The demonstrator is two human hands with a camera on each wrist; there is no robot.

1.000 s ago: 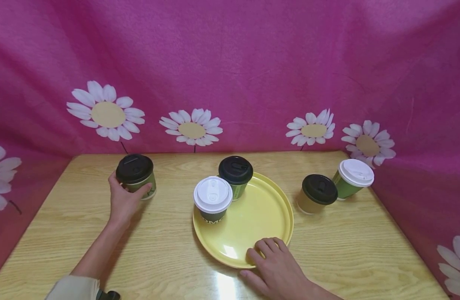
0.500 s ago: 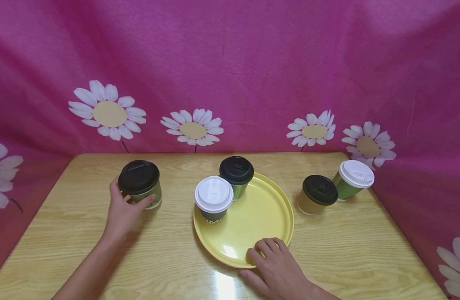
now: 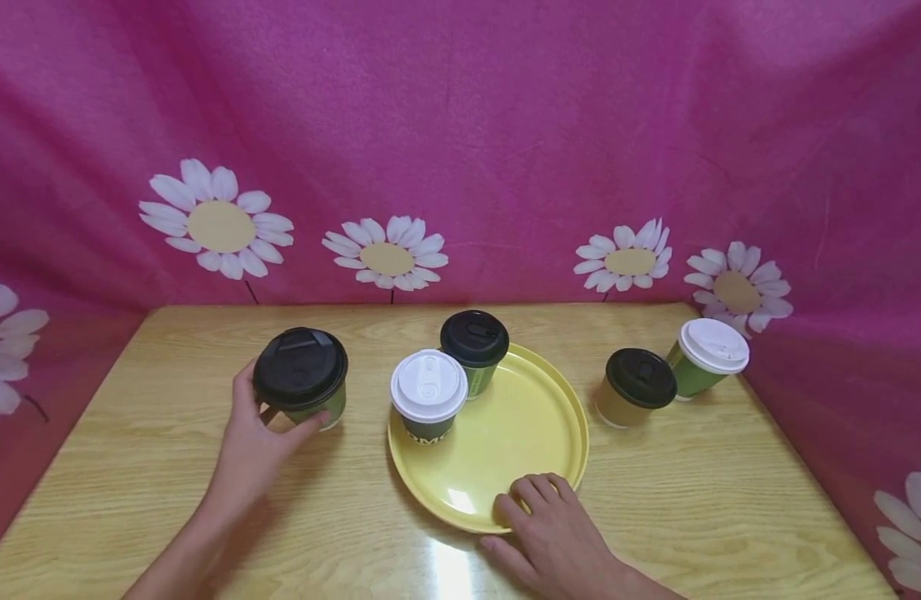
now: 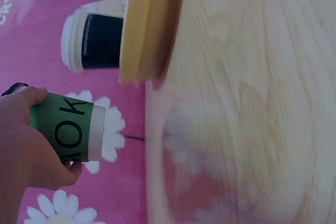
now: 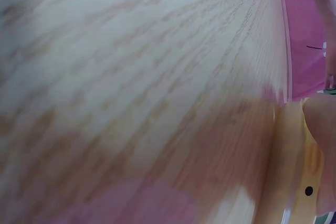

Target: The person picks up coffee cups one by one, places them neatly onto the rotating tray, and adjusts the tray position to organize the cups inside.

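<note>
Left hand round cup — right on tray

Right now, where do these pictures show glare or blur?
Head view: bright glare on the tray and the table nearer the camera; left wrist view: hazy reflections on the table, though lettering on the held cup is legible; right wrist view: table grain blurred, pinkish reflection along the bottom.

The wooden table fills the bottom of the frame. A tray sits low in the middle. A tan cup and a green cup stand at the right.
</note>
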